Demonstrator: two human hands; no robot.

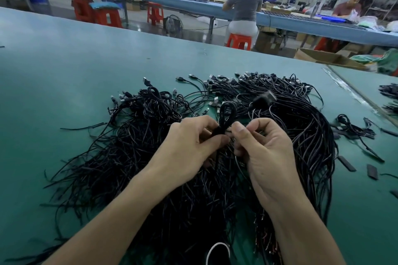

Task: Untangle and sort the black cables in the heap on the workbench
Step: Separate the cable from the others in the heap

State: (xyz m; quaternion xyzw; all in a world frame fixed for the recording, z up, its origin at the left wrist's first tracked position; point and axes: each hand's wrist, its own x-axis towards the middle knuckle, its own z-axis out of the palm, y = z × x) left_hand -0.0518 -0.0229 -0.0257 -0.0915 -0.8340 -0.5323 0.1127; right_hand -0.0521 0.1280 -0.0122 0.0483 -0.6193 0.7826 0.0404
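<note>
Loop of black cable (pixel 226 112) stands up betw. both hands, over the middle of the cable heap (pixel 140 157) on the green bench (pixel 64 60). At its neck the left hand (pixel 189 144) pinches it; the right hand (pixel 266 153) pinches just beside, thumb & forefinger. Judgement: hold left firm, draw slowly w/ right, lift high so USB plugs (pixel 147 81) don't snag neighbours.

left hand (pixel 189 146) and right hand (pixel 265 148) close together, forearms converging, fingers curled, fingertips pinching a cable loop (pixel 226 114)
</note>
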